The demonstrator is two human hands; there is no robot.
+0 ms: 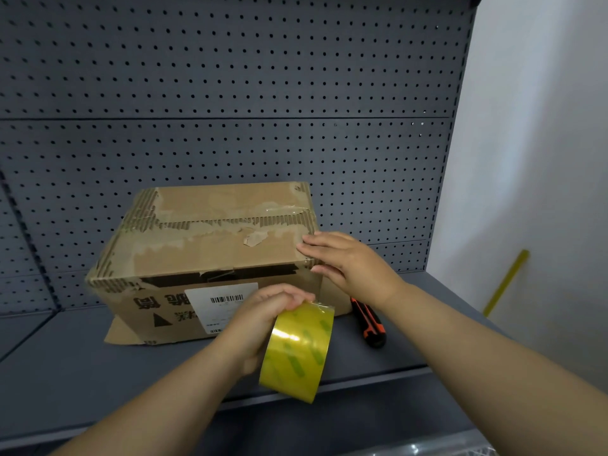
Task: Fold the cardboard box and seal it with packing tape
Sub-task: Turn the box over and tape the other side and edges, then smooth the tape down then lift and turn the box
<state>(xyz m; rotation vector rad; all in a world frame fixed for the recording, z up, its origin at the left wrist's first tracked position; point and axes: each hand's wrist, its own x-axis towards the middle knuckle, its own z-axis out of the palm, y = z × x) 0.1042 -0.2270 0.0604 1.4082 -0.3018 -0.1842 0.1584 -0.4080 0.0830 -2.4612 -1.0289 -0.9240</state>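
On the grey shelf [98,373], seen from your head camera, the cardboard box [210,245] sits at the centre, its back close to the pegboard [230,93]. Its top flaps are folded shut and meet along a seam running from 9 to 3 o'clock, scarred by torn paper. The print and the white label [217,304] on the near face read upside down, so the box likely stands inverted. A loose flap juts out at its 7 o'clock corner.

Your right hand [342,258] lies at the box's 3 o'clock edge, fingers straight and flat on the top, thumb down the side. It is probably there to keep the flaps closed and stop the box sliding. Your left hand [263,320] is curled round the roll of tape [297,352], held in the air just in front of the box at its 5 o'clock, seemingly ready for you to find the free end. Your hands are apart. An orange and black knife [368,324] rests on the shelf at 4 o'clock from the box, just under your right wrist, handy for cutting the strip.
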